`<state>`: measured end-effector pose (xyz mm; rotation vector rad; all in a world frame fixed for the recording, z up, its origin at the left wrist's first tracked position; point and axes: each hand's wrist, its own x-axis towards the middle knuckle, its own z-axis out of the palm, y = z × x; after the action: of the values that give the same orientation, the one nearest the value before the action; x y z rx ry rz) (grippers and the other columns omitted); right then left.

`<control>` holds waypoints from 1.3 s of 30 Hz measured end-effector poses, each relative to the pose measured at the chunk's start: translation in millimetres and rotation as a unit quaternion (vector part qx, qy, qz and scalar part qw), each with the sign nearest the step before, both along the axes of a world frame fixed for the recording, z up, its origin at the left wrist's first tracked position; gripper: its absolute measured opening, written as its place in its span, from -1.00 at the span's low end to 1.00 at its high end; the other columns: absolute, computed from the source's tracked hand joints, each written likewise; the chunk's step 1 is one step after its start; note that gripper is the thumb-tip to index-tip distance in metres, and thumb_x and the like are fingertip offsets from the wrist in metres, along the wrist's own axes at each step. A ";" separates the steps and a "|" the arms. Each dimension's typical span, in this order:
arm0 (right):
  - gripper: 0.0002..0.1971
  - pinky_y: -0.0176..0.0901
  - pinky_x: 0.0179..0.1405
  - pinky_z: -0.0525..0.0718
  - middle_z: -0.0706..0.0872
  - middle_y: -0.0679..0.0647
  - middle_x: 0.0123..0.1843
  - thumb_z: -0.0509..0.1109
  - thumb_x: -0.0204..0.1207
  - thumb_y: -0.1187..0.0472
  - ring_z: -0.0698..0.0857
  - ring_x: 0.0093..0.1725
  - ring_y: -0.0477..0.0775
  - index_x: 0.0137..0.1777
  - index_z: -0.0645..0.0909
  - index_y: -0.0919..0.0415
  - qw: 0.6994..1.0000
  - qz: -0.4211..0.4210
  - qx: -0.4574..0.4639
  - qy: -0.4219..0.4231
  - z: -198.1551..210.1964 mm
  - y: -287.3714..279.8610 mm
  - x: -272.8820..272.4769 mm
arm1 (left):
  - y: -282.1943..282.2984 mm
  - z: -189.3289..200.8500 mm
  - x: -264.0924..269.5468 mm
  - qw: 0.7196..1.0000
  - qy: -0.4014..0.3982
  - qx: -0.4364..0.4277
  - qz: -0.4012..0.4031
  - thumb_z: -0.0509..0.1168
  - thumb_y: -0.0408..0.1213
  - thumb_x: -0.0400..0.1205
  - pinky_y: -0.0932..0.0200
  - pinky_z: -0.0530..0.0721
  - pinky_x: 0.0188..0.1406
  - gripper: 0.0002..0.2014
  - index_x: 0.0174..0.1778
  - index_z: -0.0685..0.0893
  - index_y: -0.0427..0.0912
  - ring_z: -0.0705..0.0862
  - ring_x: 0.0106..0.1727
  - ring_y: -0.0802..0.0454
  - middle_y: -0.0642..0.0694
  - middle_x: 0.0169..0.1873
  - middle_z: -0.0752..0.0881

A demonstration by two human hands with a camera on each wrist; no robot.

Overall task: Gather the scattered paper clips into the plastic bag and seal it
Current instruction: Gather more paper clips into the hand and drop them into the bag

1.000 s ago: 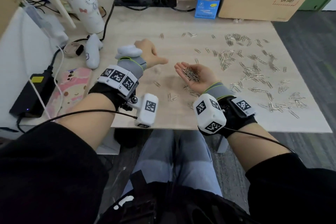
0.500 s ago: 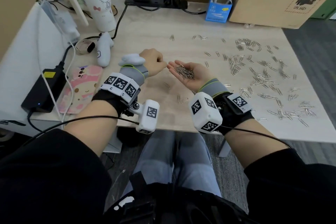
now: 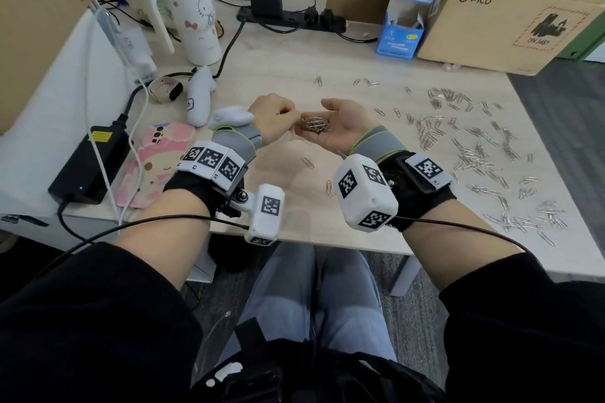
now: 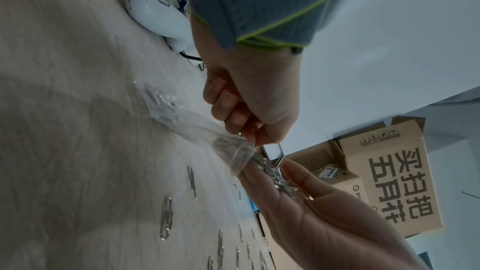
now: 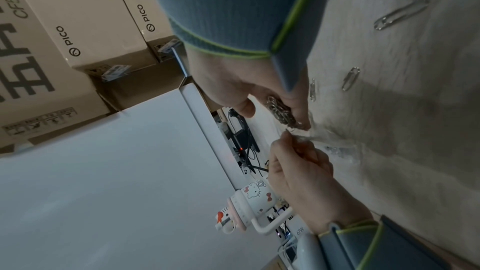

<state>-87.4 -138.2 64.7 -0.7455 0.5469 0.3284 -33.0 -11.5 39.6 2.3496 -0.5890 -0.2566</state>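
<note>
My left hand pinches the mouth of a small clear plastic bag between thumb and fingers. The bag hangs down to the table, with a few clips at its bottom. My right hand lies palm up right beside it, fingers nearly straight, carrying a heap of silver paper clips. The heap touches the bag's open mouth. From the right wrist, the clips slide along the fingers toward the left hand. Many loose clips lie scattered on the right half of the table.
A Hello Kitty bottle, a white controller, a pink phone case and a black adapter with cables crowd the left. A power strip, a blue box and a PICO carton line the back.
The right palm with its heap of clips has moved left and met the left hand. The left hand has drawn in slightly and its fingers are now at the heap.
</note>
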 end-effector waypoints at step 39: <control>-0.84 -0.17 -0.06 0.72 0.76 0.10 -0.23 0.47 0.33 0.37 0.77 -0.10 0.18 -0.17 0.81 0.15 0.627 0.249 -0.730 -0.110 -60.2 -22.2 -0.7 | 6.2 -24.2 4.4 0.990 0.020 -0.116 0.073 0.12 -0.17 0.31 0.09 0.29 -0.36 -0.64 -0.52 0.43 -0.49 0.28 -0.39 -0.02 -0.27 -0.51 0.36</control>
<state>-88.1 -160.4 4.5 -2.5486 0.2507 0.2326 -28.5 -5.3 15.3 2.1441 -0.4031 -0.1585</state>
